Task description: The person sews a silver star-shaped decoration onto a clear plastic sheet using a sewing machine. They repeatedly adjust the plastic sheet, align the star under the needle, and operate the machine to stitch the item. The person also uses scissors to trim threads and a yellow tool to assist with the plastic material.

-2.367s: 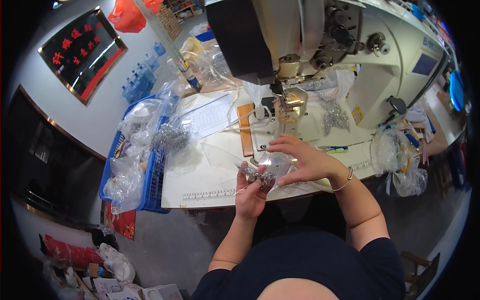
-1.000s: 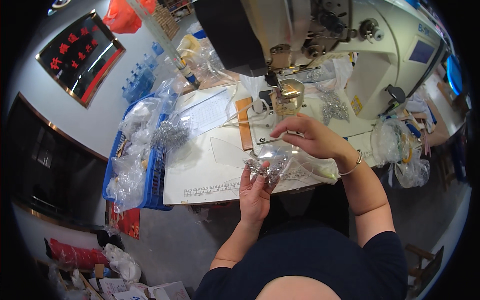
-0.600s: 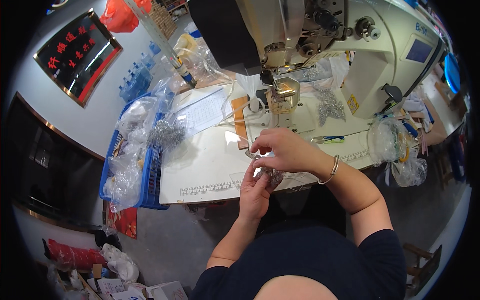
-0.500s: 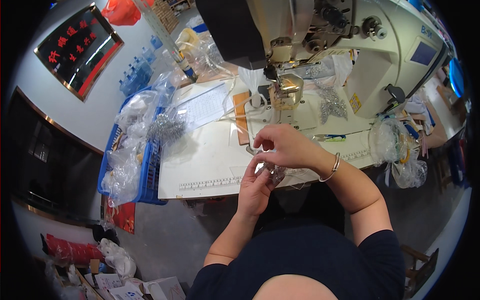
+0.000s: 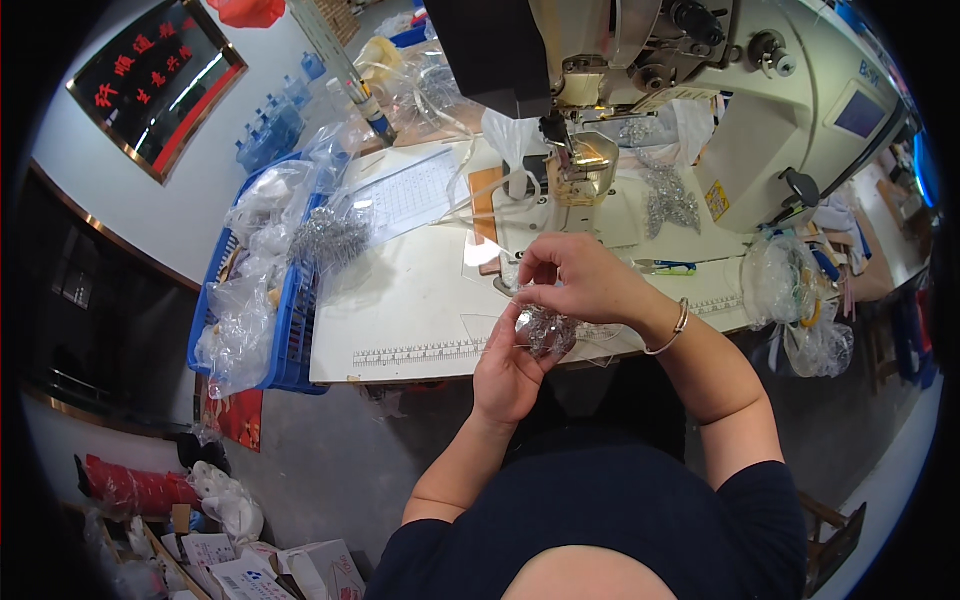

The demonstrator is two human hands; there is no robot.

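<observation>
My left hand (image 5: 508, 378) cradles a silvery, glittering piece (image 5: 546, 333) at the table's front edge, its fingers curled up around one side. Over it, my right hand (image 5: 588, 282) has thumb and fingers pinched together by the left fingertips. Whatever lies in that pinch is too small to make out. Beyond the hands stands a large white sewing machine (image 5: 775, 135), its presser foot area (image 5: 585, 170) just past my right hand. A similar silvery piece (image 5: 668, 200) rests on the machine bed, right of the needle.
A blue basket (image 5: 300, 325) of clear plastic bags stands left, with a silvery bundle (image 5: 332, 238) beside it. A printed sheet (image 5: 408, 195) and a ruler strip (image 5: 415, 353) lie on the white table (image 5: 395, 295). Snips (image 5: 668, 267) and plastic-wrapped rolls (image 5: 785, 285) are at right.
More of the silvery piece now shows in my left palm. My right hand has come slightly right and down, its pinch close to the left fingertips. The whole view has shifted a little.
</observation>
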